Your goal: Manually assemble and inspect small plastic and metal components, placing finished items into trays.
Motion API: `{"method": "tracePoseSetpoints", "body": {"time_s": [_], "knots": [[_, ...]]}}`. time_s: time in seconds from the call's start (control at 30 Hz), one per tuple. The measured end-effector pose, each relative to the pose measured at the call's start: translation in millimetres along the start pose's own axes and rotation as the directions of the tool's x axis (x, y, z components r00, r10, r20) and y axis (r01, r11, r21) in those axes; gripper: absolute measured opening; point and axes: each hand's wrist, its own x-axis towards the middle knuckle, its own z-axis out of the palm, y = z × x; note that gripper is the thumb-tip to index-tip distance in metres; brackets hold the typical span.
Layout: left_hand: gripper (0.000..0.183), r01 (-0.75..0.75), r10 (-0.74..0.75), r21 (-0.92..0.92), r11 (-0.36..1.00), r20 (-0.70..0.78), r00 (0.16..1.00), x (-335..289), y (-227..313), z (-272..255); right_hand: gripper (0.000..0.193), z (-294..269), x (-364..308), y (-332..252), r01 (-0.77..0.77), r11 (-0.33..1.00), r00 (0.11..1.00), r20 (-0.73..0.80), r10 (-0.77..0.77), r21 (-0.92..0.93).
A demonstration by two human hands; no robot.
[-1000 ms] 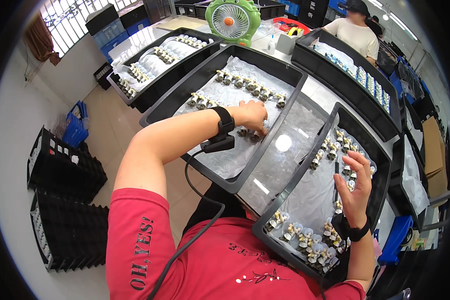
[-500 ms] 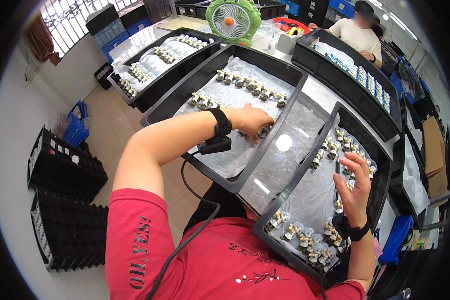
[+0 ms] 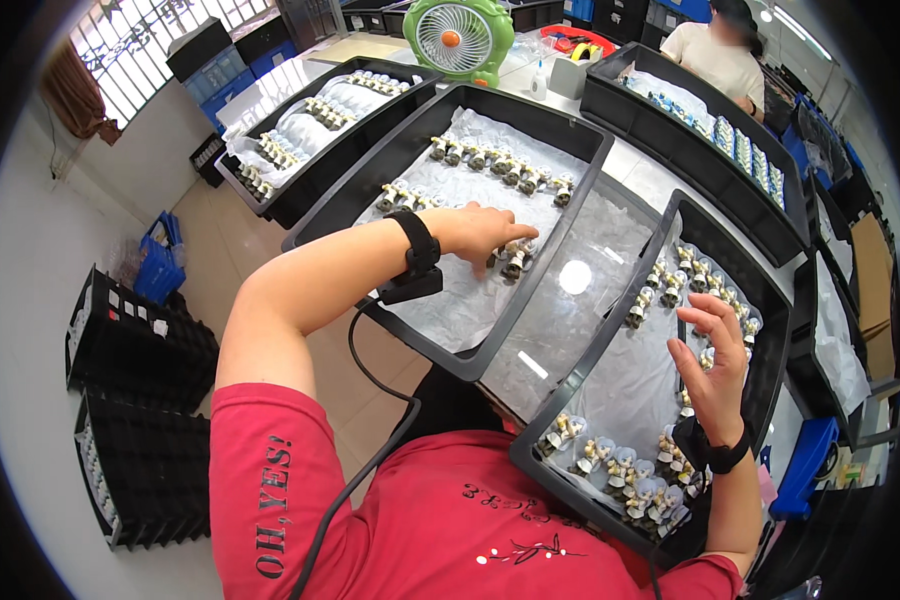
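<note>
My left hand [image 3: 482,236] reaches into the middle black tray [image 3: 475,368], palm down and fingers apart. Beside its fingers stand small figurines [image 3: 516,262] with rounded clear-looking heads, pale gold-and-white bodies and dark bases; the hand partly covers some. Farther back, a row of similar figurines [image 3: 511,172] stands on the white lining sheet [image 3: 450,312]. Over the right-hand black tray [image 3: 560,402], my right hand [image 3: 715,350] hovers open, fingers curved and thumb apart. A narrow dark strip shows by its fingertips; I cannot make out what it is. Clustered figurines [image 3: 640,485] fill that tray's near end.
A third black tray [image 3: 315,185] of figurines stands at the far left. Behind are a green fan [image 3: 458,42] and a tray [image 3: 695,152] of blue-and-white pieces, with a person [image 3: 718,55] beyond it. Stacked black crates [image 3: 145,460] stand on the floor at left.
My left hand has shifted slightly left and back, so figurines by its fingers show more fully. My right hand keeps nearly the same pose. The view has moved a little.
</note>
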Motion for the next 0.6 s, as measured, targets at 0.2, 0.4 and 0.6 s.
{"method": "tracePoseSetpoints", "body": {"time_s": [0.2,0.4,0.6], "knots": [[0.093,-0.025,0.024,-0.02,0.999,-0.062,0.998,7.4,-14.3,9.4,0.032,1.2,1.6,0.3,-0.004,1.0,1.0,0.016,0.004,0.008],[0.092,-0.017,0.014,-0.039,0.999,-0.069,0.998,7.4,-8.2,2.2,0.032,-0.5,-0.7,2.6,-0.001,1.0,1.0,0.002,0.001,0.005],[0.095,-0.016,0.008,-0.069,0.997,-0.119,0.993,1.0,-22.6,7.4,0.028,4.8,2.3,6.4,0.051,0.998,0.995,0.082,-0.054,0.045]]}}
